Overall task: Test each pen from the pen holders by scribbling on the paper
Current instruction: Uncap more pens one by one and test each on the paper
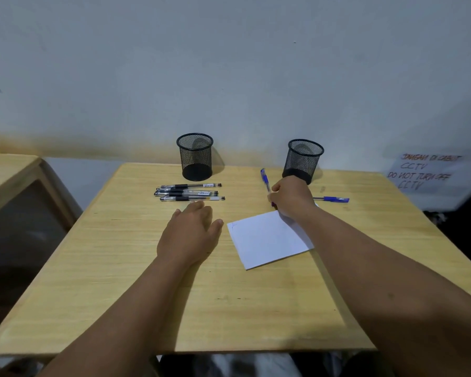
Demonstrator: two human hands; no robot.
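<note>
Your right grip (291, 195) clasps a blue pen (265, 180) at the paper's (267, 238) far corner; your left grip (192, 231) lies released, flat on the pale wood-grain bench (147, 281). Beyond the left fingertips sits a cluster of black pens (189, 192). Another blue pen (331, 199) lies right. Two empty black mesh holders (195, 156) (303, 160) stand by the white wall (229, 63).

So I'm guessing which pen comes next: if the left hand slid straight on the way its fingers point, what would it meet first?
Probably the row of black pens: the left hand lies flat on the table, fingertips pointing at the nearest pen, just short of it. The left pen holder stands beyond them.
</note>
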